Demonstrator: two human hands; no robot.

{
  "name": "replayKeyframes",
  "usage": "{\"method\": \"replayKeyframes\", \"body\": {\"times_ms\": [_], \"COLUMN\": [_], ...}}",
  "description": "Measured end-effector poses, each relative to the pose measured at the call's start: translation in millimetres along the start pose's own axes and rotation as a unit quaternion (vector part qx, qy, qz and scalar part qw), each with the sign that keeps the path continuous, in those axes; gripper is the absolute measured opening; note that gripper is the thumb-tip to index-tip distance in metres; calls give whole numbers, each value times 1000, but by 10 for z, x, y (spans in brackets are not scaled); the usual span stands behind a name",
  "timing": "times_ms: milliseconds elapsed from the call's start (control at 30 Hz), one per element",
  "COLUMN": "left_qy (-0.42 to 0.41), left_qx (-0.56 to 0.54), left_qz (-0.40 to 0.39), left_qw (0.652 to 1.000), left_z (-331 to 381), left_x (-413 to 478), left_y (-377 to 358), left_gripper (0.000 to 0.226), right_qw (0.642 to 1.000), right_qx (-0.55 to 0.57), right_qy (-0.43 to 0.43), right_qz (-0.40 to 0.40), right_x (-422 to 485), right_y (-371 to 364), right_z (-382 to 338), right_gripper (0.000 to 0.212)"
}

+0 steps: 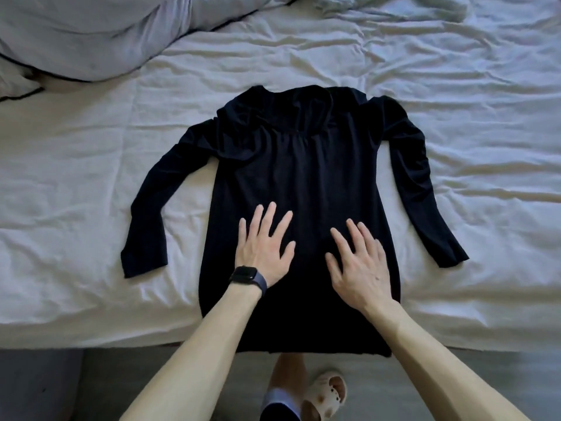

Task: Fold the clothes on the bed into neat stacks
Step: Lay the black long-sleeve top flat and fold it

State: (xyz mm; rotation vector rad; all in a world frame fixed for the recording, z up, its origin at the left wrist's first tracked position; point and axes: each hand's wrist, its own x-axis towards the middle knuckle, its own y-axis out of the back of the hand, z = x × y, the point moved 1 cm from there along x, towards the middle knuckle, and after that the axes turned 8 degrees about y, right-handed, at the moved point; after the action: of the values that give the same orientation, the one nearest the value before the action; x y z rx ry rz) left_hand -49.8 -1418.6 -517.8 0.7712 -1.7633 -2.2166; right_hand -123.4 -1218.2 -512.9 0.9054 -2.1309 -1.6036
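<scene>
A black long-sleeved top (291, 165) lies spread flat on the white bed sheet (91, 192), collar away from me and hem hanging over the near bed edge. Its sleeves stretch out to both sides. My left hand (264, 244), with a dark watch on the wrist, rests flat on the lower left of the top, fingers straight and spread. My right hand (358, 262) lies flat on the lower right of the top, fingers spread as well. Neither hand grips the fabric.
A grey pillow (91, 34) with dark piping lies at the far left of the bed. Rumpled light bedding (394, 7) sits at the far right. The bed edge runs along the bottom, with grey floor and my foot in a cream clog (328, 396) below it.
</scene>
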Motion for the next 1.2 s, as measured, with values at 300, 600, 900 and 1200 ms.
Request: {"method": "replayKeyframes", "body": {"times_ms": [300, 600, 900, 1200], "left_qy": [-34, 130, 250, 294], "left_qx": [52, -39, -132, -150], "left_qz": [-54, 136, 101, 15], "left_qw": [997, 981, 954, 944], "left_z": [-558, -707, -900, -1215], "left_x": [873, 2342, 3304, 3868], "left_y": [-281, 611, 844, 988], "left_gripper": [64, 50, 24, 21], "right_qw": [992, 988, 985, 965], "right_qx": [-55, 37, 42, 63], "right_qy": [-54, -83, -159, -254], "right_qz": [-104, 122, 54, 19], "right_x": [450, 2335, 3702, 3932], "right_y": [-293, 552, 670, 630], "right_z": [479, 689, 1269, 1603], "right_gripper": [72, 23, 23, 29]}}
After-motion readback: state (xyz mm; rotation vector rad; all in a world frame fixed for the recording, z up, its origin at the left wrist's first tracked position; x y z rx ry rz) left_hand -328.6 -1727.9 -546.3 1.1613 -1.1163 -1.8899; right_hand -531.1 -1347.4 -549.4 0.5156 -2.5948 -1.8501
